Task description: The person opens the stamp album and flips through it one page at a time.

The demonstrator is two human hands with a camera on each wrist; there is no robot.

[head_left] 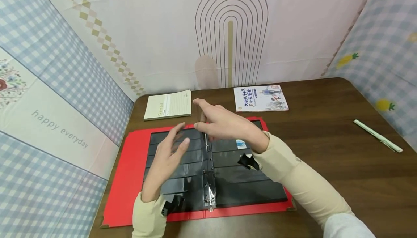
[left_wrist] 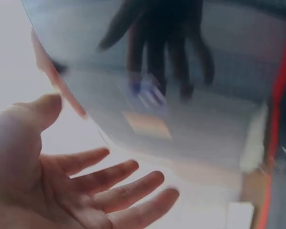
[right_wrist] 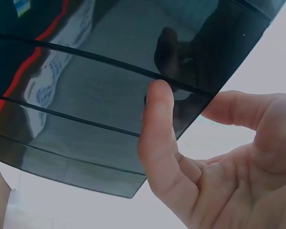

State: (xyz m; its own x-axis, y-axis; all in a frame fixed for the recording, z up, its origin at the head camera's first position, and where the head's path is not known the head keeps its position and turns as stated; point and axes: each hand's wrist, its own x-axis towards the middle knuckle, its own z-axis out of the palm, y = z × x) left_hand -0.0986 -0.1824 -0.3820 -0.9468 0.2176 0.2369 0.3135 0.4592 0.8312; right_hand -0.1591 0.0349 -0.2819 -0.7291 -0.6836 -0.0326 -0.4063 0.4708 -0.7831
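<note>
A red album (head_left: 122,183) lies spread on the table, with black pocket pages (head_left: 251,194) either side of metal rings (head_left: 210,191). Over its upper middle, my right hand (head_left: 224,122) reaches left, thumb and forefinger apart. In the right wrist view, a glossy black page (right_wrist: 105,90) has its edge beside that thumb, the forefinger in front of it; whether they touch cannot be told. Above the left pages my left hand (head_left: 166,162) has its fingers spread, holding nothing. The left wrist view shows a shiny page (left_wrist: 205,124) reflecting a hand. A small blue-and-white card (head_left: 241,144) sits in a right-hand pocket.
A cream notebook (head_left: 169,105) lies at the back left of the brown table (head_left: 312,129). Right of it is an illustrated booklet (head_left: 260,98). Far right lies a pale green pen (head_left: 378,136). A patterned curtain (head_left: 163,32) stands behind the table.
</note>
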